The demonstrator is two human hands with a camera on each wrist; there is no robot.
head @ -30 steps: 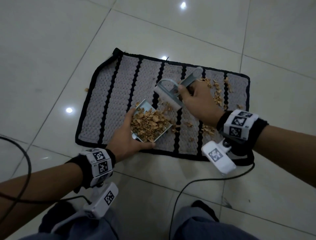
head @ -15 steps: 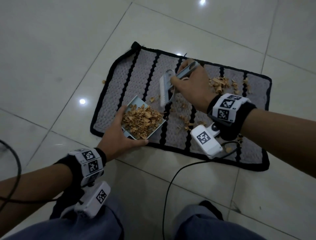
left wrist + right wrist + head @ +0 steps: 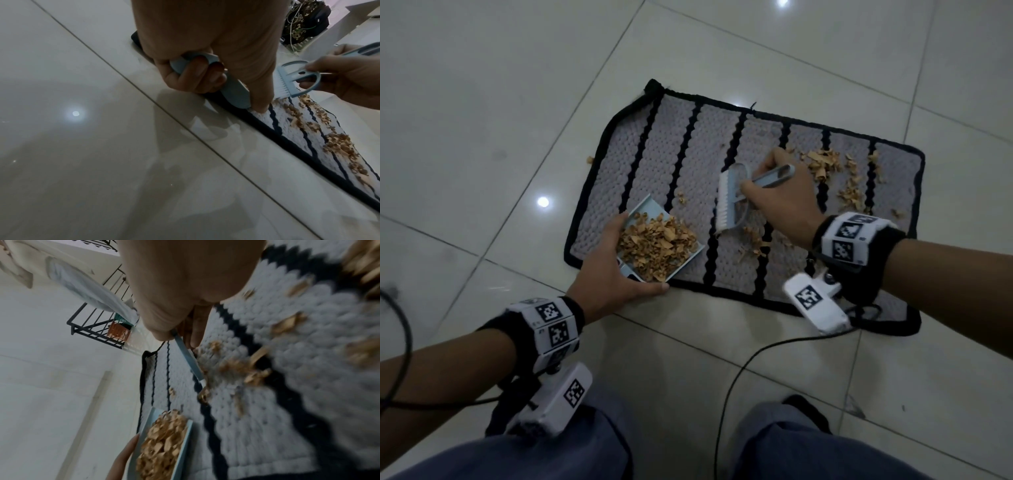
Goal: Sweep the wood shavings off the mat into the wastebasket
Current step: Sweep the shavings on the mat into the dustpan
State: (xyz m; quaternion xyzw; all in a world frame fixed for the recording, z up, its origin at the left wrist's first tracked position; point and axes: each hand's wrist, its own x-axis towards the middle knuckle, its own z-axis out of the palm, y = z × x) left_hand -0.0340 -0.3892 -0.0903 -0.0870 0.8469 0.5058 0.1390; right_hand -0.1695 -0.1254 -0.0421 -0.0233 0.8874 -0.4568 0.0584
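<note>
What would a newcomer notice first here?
The dustpan, heaped with wood shavings, sits at the mat's near edge, held by the left hand. Right of it the right hand grips a small brush, with loose shavings scattered beyond.

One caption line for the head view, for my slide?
Left hand holds dustpan; right hand sweeps brush over mat.
</note>
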